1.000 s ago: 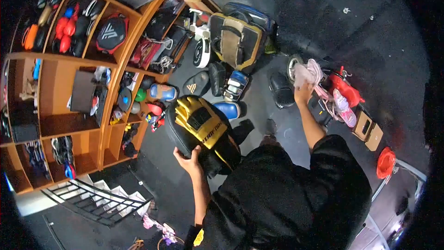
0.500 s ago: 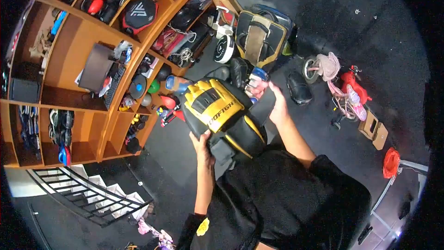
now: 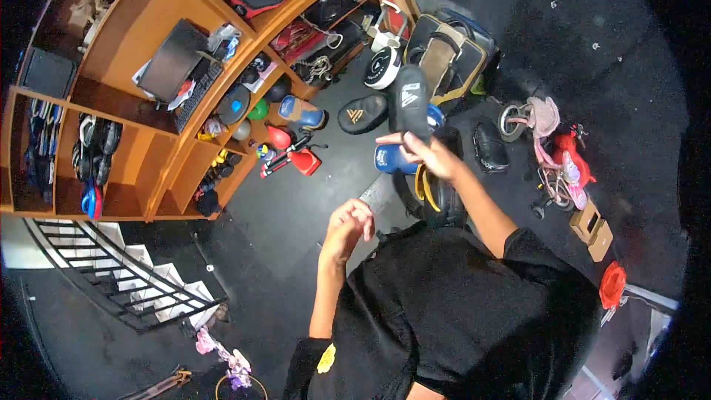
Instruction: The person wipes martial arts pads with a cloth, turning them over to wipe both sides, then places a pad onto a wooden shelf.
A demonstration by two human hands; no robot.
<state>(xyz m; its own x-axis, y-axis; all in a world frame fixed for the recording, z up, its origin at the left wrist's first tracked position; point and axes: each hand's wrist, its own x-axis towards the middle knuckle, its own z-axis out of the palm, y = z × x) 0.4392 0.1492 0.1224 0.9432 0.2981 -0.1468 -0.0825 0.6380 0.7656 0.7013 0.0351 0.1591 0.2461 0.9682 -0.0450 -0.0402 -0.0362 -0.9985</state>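
Note:
My left hand (image 3: 346, 231) hovers in front of the black shirt, fingers loosely bent and holding nothing. My right hand (image 3: 428, 154) is stretched out with fingers apart, over the near end of a long black pad with a white logo (image 3: 411, 96). Contact with that pad cannot be made out. Just beside its fingers lies a blue pad (image 3: 392, 158). Below the right hand, a black pad with yellow edging (image 3: 444, 204) is partly hidden by the forearm and shirt. To the left, an oval black pad with a gold logo (image 3: 363, 114) lies on the floor.
Wooden shelves (image 3: 185, 167) with sports gear curve along the left. Behind the pads stand a round white-and-black pad (image 3: 383, 68) and a large bag (image 3: 455, 59). A pink bike (image 3: 544, 133) and a cardboard box (image 3: 592, 230) stand right; a stair railing (image 3: 126, 274) is lower left.
Both hands have let go of the black-and-yellow pad, which is now low by the body. My left hand has drawn free; the right has moved over the floor pads. The view has shifted.

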